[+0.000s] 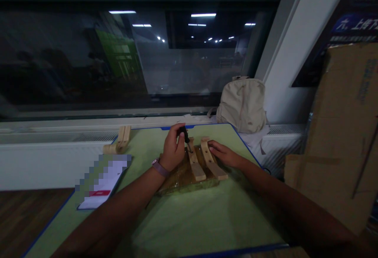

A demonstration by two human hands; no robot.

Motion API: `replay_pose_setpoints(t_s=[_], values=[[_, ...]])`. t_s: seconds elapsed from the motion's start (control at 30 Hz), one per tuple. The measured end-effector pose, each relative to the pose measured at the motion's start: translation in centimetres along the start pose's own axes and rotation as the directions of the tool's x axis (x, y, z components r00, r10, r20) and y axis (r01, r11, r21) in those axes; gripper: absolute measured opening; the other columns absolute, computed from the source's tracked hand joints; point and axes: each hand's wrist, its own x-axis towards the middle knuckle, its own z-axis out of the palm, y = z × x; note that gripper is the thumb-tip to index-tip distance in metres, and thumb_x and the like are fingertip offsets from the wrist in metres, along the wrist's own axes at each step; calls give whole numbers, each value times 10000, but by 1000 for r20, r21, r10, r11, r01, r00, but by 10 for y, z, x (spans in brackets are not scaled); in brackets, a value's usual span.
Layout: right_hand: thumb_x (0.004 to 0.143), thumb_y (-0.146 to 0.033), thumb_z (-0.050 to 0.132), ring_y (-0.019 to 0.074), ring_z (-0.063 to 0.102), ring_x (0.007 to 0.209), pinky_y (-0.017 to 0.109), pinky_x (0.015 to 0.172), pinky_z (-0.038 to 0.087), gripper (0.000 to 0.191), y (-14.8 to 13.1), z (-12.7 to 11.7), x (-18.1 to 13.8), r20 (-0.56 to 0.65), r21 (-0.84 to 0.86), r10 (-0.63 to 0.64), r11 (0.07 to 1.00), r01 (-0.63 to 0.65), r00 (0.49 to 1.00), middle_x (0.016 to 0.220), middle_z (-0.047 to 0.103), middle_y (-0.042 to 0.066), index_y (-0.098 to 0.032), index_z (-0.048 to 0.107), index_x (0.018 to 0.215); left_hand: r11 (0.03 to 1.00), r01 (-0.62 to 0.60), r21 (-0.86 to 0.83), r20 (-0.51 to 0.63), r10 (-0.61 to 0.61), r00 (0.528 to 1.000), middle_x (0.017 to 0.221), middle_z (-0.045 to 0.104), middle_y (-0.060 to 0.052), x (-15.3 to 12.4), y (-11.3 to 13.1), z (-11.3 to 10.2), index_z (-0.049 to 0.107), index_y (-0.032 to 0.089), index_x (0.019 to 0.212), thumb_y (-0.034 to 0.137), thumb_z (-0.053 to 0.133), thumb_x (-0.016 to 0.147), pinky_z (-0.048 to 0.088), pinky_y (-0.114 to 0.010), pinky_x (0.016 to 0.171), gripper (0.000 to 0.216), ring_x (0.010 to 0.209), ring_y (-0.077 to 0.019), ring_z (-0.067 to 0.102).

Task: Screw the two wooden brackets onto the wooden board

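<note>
head view: the left hand (pixel 175 148) is closed around the black handle of a screwdriver (pixel 183 133). the shaft slants down toward the left wooden piece (pixel 197 168), its tip at or just above a hole; exact seating cannot be confirmed. the right hand (pixel 222 153) has its fingers curled against the upper outer edge of the right wooden piece (pixel 213 164); whether it grips firmly or merely rests there cannot be told. both curved pieces lie side by side, slightly apart, on a brown wrapped slab (pixel 175 179) near the middle of the green table (pixel 183 222).

assessment: the shaft appears tilted; it would be better brought in line with the hole, with steady downward pressure, to limit slipping. the left piece has no visible bracing from the right hand, so it may twist under load; a finger against its side, clear of the tip, is advised. the slab's glossy wrapping may let the wood slide. dim light warrants checking that the tip is seated before turning.
</note>
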Motion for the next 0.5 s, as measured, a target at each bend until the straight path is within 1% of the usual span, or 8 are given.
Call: replay_pose_setpoints(t_s=[0.1, 0.17, 0.23, 0.4, 0.5], values=[[957, -588, 418, 262, 570, 1122, 455, 1027, 411, 461, 1, 0, 0, -6, 1, 12, 1000, -12, 1000, 1123, 642, 91, -207, 605, 1139, 1000, -30, -1, 5, 30, 1000, 1056, 597, -81, 2, 1, -1, 512, 208, 1199, 318, 477, 964, 514, -356, 872, 262, 974, -185, 605], [949, -591, 435, 264, 571, 1129, 460, 1033, 410, 464, 2, 1, 0, -20, 6, 17, 1000, -17, 1000, 1140, 645, 90, -210, 610, 1147, 997, -69, 17, -7, 69, 998, 1050, 583, -71, 3, 1, -1, 538, 210, 1148, 319, 554, 928, 516, -340, 848, 246, 966, -182, 597], [942, -595, 446, 266, 570, 1136, 466, 1038, 409, 469, 3, 1, 0, -31, 10, 16, 1000, -16, 999, 1150, 646, 90, -210, 613, 1151, 996, -88, 33, -22, 89, 996, 1043, 578, -66, 3, 1, -1, 555, 213, 1119, 314, 581, 913, 515, -334, 841, 231, 964, -181, 592], [947, -583, 442, 264, 567, 1141, 461, 1039, 412, 458, 2, 1, 1, -16, -2, 13, 1000, -13, 1000, 1156, 643, 89, -212, 612, 1155, 1000, -16, 24, 6, 16, 1000, 1083, 616, -82, 1, 1, -1, 512, 220, 1221, 299, 462, 973, 522, -354, 885, 265, 984, -178, 623], [951, -577, 435, 264, 568, 1139, 455, 1035, 413, 458, 1, 0, 0, -5, -9, 16, 1000, -16, 1000, 1146, 642, 95, -203, 610, 1149, 1000, -19, 16, 31, 18, 999, 1112, 627, -82, 1, 3, -1, 488, 226, 1262, 287, 410, 993, 521, -365, 898, 286, 987, -173, 634]])
